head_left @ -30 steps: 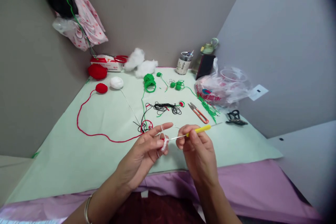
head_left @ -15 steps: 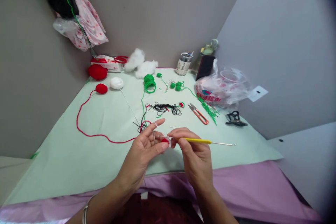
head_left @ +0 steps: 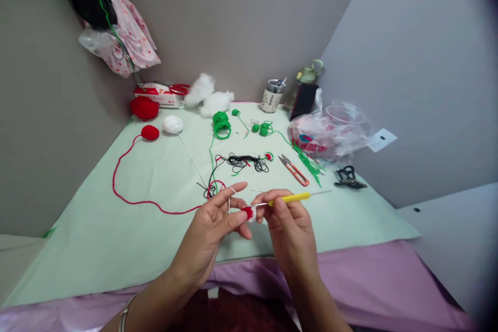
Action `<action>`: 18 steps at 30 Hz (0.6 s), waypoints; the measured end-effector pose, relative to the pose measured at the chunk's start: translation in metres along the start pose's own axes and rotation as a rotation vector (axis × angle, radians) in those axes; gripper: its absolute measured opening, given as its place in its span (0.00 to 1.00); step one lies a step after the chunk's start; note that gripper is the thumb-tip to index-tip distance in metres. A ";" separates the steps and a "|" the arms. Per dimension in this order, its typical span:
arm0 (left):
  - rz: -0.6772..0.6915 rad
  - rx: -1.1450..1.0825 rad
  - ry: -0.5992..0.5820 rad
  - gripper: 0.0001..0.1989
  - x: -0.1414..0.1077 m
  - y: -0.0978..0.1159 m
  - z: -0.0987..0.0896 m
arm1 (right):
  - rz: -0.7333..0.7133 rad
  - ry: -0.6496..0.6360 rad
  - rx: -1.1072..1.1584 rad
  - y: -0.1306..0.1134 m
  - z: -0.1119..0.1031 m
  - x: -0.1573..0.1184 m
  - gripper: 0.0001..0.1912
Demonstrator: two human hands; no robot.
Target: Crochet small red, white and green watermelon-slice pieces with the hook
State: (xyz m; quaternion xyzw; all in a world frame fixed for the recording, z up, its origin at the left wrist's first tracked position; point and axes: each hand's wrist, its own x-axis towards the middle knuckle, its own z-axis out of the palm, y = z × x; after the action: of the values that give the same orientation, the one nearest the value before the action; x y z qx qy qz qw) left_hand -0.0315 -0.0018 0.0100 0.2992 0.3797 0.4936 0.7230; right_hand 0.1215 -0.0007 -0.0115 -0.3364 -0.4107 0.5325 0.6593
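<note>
- While the left hand [head_left: 212,225] pinches the red-and-white crochet piece [head_left: 249,213] between thumb and fingers, its index finger stretches out apart from the rest, a white strand [head_left: 229,203] looped over it.
- The right hand [head_left: 293,223] pinches the yellow-handled crochet hook [head_left: 295,197] between thumb and fingers; whether the hook's tip sits in a stitch cannot be told.
- Held up between both hands, the red-and-white crochet piece is on the person's side of the black yarn bundle [head_left: 248,161].
- Just right of that bundle lie the orange-handled snips [head_left: 296,172]; farther right, the black hair clip [head_left: 349,177].
- Beyond the bundle, slightly left, sits the green yarn coil [head_left: 221,124].
- Well left of the bundle and farther back, the white yarn ball [head_left: 173,124] rests near the small red yarn ball [head_left: 150,132].
</note>
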 end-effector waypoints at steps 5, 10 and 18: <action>-0.017 -0.034 -0.007 0.21 -0.003 0.001 0.001 | -0.056 -0.052 -0.071 -0.004 -0.004 -0.002 0.11; 0.033 0.024 -0.001 0.20 -0.004 0.000 0.001 | -0.192 -0.108 -0.313 -0.010 -0.011 -0.009 0.12; 0.091 0.083 0.004 0.17 -0.003 -0.003 -0.002 | -0.420 -0.186 -0.589 -0.015 -0.012 -0.014 0.13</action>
State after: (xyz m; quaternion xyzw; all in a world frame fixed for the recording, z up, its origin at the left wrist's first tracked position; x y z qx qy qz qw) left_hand -0.0322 -0.0052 0.0076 0.3447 0.3873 0.5103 0.6861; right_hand 0.1370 -0.0173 -0.0061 -0.3703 -0.6645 0.2729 0.5890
